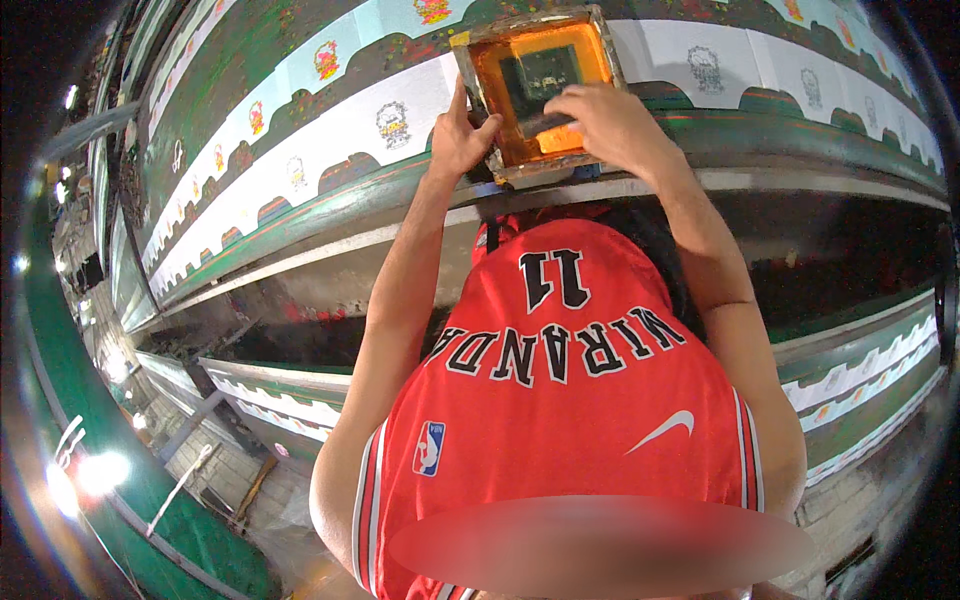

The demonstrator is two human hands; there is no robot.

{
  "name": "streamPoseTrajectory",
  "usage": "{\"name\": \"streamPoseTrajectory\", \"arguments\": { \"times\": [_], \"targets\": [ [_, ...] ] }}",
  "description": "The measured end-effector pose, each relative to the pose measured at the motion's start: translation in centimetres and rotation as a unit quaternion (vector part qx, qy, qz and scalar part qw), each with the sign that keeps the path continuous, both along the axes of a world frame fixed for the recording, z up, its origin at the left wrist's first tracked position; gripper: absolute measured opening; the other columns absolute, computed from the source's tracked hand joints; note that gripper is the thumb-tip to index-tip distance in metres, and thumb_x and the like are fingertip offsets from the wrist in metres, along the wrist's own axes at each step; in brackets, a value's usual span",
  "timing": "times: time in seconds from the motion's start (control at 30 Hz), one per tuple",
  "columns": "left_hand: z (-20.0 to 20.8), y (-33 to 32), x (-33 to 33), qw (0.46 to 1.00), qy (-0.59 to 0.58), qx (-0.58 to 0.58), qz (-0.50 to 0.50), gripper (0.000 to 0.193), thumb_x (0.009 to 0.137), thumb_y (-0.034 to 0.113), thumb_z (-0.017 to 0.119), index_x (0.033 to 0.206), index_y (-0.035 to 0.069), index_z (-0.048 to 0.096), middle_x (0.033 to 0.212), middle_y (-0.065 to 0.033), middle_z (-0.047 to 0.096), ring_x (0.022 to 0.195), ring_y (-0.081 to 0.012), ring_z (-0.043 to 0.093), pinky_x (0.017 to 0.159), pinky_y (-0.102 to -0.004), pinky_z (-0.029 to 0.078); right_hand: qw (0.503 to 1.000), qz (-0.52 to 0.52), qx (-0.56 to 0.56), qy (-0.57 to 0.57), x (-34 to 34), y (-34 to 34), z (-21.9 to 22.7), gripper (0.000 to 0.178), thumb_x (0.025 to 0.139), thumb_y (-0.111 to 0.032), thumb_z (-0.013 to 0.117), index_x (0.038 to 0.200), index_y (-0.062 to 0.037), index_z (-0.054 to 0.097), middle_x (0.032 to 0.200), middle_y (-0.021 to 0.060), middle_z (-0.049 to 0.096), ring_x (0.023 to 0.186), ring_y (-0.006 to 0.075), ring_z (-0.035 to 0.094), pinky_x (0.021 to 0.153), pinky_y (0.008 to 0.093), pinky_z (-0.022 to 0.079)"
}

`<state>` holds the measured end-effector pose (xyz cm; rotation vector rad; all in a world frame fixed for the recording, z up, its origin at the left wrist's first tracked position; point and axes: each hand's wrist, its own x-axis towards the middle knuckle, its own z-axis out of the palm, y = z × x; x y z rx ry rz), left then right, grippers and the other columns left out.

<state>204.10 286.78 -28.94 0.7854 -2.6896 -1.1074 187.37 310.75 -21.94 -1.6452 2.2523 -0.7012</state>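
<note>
A wooden screen-printing frame lies on the long printing table, its mesh coated with orange ink around a dark central window. My left hand grips its left side, index finger stretched along the edge and thumb bent over the rim. Over the lower right of the mesh, my right hand is closed on a dark-edged squeegee, mostly covered by the fingers. Beneath and beside the frame runs a row of white cut pieces with scalloped edges. Black outline prints show on them.
Farther back, another row of pale pieces carries coloured prints. The green table's near rail runs in front of my body. Behind me stands a second table with white pieces. Bright lamps glow at the lower left.
</note>
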Motion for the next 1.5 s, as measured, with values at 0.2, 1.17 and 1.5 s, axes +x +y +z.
{"name": "streamPoseTrajectory", "arguments": {
  "times": [0.2, 1.17, 1.5],
  "targets": [
    [0.7, 0.2, -0.1, 0.999, -0.026, 0.026, -0.003, 0.104, 0.09, 0.038, 0.077, 0.172, -0.001, 0.026, 0.081, -0.0207, 0.078, 0.073, -0.0382, 0.078, 0.073, -0.048, 0.062, 0.996, -0.069, -0.024, 0.051, -4.7, -6.3, -0.1, 0.038, 0.097, -0.009, 0.072, 0.134, -0.0135, 0.073, 0.128, 0.0112, 0.074, 0.12, 0.0358, 0.07, 0.104, 0.0485, 0.058],
    [2.8, 1.3, -0.7, 0.995, -0.089, -0.04, -0.037, 0.093, 0.101, 0.042, 0.072, 0.164, -0.005, 0.022, 0.093, -0.039, 0.074, 0.09, -0.0577, 0.075, 0.078, -0.0621, 0.06, 0.991, -0.122, 0.032, 0.034, -5.4, -5.0, -0.6, 0.041, 0.095, -0.004, 0.073, 0.136, -0.0114, 0.073, 0.134, 0.0124, 0.074, 0.127, 0.036, 0.065, 0.106, 0.0491, 0.056],
    [3.1, 0.4, -1.4, 0.995, -0.092, 0.021, -0.038, 0.101, 0.096, 0.037, 0.069, 0.169, -0.007, 0.014, 0.093, -0.0376, 0.075, 0.089, -0.0555, 0.075, 0.081, -0.0604, 0.06, 0.991, -0.128, 0.022, 0.027, 4.5, 2.2, -0.2, 0.054, 0.085, 0.005, 0.066, 0.137, -0.0103, 0.072, 0.138, 0.0096, 0.07, 0.128, 0.036, 0.064, 0.111, 0.047, 0.054]
  ]
}}
